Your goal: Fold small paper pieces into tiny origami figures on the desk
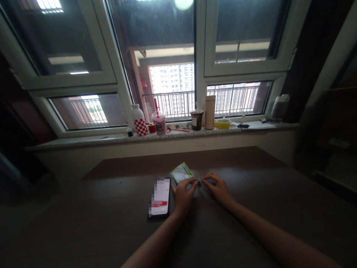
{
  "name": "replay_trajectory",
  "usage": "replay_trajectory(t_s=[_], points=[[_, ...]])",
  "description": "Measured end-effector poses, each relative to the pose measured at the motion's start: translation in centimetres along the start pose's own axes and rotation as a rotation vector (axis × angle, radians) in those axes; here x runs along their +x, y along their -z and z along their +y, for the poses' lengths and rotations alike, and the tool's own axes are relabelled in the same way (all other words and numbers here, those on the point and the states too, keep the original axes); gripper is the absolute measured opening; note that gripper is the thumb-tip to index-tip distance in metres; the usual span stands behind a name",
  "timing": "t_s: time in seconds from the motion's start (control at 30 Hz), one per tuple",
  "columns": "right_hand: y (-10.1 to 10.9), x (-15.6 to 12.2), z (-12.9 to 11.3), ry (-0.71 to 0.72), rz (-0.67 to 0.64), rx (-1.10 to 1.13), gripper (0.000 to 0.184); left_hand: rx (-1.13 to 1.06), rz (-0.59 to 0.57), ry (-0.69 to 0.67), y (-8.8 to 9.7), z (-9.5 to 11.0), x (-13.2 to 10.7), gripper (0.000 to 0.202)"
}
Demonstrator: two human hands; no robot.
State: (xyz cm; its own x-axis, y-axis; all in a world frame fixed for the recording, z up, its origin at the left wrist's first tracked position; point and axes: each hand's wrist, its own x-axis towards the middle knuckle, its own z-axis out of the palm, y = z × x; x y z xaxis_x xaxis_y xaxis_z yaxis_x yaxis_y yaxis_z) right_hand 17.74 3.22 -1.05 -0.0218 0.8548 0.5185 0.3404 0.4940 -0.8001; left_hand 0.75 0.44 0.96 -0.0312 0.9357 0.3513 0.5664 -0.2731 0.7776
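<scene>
My left hand and my right hand meet over the dark table. Between their fingertips is a small, partly see-through thing with a dark bluish part, too small to name. Thumb and finger of each hand are pinched at its two sides. Just behind my left hand lies a flat green-and-white printed packet, partly covered by that hand. To the left of the same hand a smartphone lies face up with its screen lit.
The brown table stands before a windowsill. On the sill are a red-checked white bottle, a pink drink cup, a dark drink cup, a tan flask, yellow tape, black scissors and a clear jug.
</scene>
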Motion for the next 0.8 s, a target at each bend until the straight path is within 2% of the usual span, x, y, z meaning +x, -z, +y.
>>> replay_trajectory(t_s=[0.23,0.47,0.8], points=[[0.3,0.0,0.3,-0.024,0.048,-0.107,0.022,0.033,0.023,-0.005,0.1,0.1,0.0,0.022],[-0.2,-0.2,1.3,-0.052,-0.04,-0.243,0.014,0.072,0.013,-0.004,0.1,0.1,-0.1,0.02],[-0.3,-0.2,1.7,-0.045,-0.12,-0.246,0.015,0.065,-0.019,0.003,0.0,0.1,-0.1,0.018]])
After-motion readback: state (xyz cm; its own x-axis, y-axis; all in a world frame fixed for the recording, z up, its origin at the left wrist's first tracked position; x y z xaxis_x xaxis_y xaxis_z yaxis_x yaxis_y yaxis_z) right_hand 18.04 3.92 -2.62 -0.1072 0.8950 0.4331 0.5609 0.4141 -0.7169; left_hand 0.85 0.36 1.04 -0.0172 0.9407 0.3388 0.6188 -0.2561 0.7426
